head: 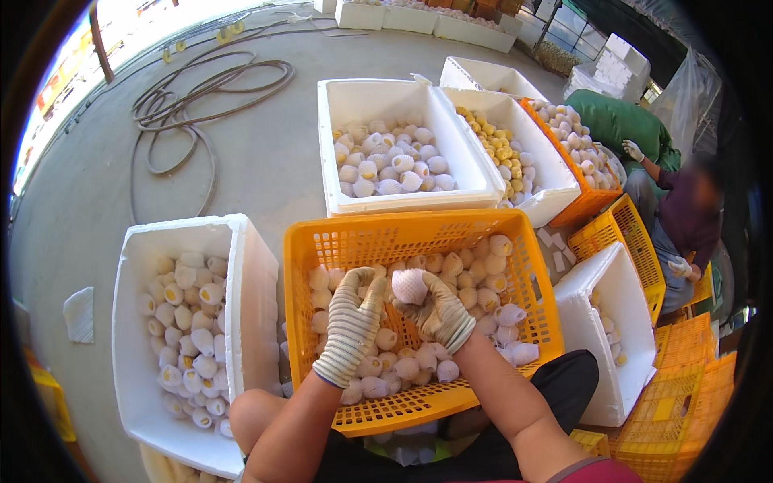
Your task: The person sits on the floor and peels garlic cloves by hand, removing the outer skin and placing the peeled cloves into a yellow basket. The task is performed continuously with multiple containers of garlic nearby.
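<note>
My right hand (438, 314), in a striped knit work glove, holds a round fruit wrapped in a white foam net (409, 286). Just left of it, my left hand (352, 323) wears a matching glove. Its thumb and fingers are bent and apart, with nothing visible held between them. Both hands are over an orange-yellow plastic crate (423, 226) with slotted walls, set before my knees. Inside the crate lie many foam-netted fruits (407, 367), some showing yellow skin at the net's opening. A few empty-looking nets (524, 354) lie in its right corner.
White foam boxes of netted fruit stand to the left (256, 302), beyond the crate (362, 208) and to the right (616, 380). One far box holds bare yellow fruits (496, 142). A gloved co-worker (688, 211) sits at right near orange crates (670, 380). A hose (175, 115) lies coiled on the floor.
</note>
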`<control>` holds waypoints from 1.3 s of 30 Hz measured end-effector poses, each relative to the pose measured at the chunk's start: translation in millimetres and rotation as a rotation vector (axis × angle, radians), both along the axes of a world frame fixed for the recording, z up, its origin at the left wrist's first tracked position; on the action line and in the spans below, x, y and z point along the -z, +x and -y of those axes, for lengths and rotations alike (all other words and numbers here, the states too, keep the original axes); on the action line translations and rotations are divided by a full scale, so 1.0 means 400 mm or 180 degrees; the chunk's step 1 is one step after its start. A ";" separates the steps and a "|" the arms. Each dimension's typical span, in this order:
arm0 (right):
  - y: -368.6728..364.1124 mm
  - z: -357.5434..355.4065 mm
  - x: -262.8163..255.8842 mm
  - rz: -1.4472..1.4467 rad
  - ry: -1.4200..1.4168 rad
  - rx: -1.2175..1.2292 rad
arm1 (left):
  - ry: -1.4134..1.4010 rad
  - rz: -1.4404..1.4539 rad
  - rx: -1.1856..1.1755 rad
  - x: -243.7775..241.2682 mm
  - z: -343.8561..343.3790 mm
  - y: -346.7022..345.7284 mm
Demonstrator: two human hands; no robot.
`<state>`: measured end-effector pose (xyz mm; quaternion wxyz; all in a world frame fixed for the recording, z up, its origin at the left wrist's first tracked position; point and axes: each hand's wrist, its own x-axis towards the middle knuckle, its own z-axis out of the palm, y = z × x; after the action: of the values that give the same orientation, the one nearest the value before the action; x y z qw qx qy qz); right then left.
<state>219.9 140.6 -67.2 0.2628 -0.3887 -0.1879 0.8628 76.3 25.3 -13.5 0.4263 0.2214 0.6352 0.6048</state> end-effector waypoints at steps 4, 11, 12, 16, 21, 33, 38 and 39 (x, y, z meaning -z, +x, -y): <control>-0.069 -0.156 -0.085 -0.0101 0.0816 0.0423 | 0.0090 0.0933 -0.0468 -0.017 0.006 -0.055; 0.056 -0.170 0.248 0.3709 0.2792 -0.2914 | 0.0099 0.1858 -0.0685 -0.005 -0.002 -0.079; 0.073 -0.152 0.304 0.4192 0.2846 -0.3303 | 0.0095 0.1847 -0.0651 0.000 -0.002 -0.076; 0.087 -0.123 0.461 0.5131 0.2821 -0.4345 | 0.0012 0.1886 -0.0508 0.020 0.002 -0.068; 0.116 -0.183 0.637 0.5420 0.3059 -0.4648 | -0.0047 0.1779 -0.0313 0.019 -0.025 -0.044; 0.095 -0.034 0.109 0.1117 0.2911 -0.1529 | -0.1380 -0.0008 0.0507 0.104 -0.017 -0.007; 0.095 0.043 0.008 0.0336 0.2541 -0.0985 | -0.0937 0.0259 0.1036 0.083 -0.027 0.041; 0.087 0.065 0.002 0.0600 0.2612 -0.0825 | -0.0805 0.0319 0.0985 0.079 -0.018 0.043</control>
<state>254.7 114.8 -67.8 0.2667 -0.3024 -0.5854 0.7034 93.5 32.3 -45.1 0.5697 0.2306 0.6425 0.4577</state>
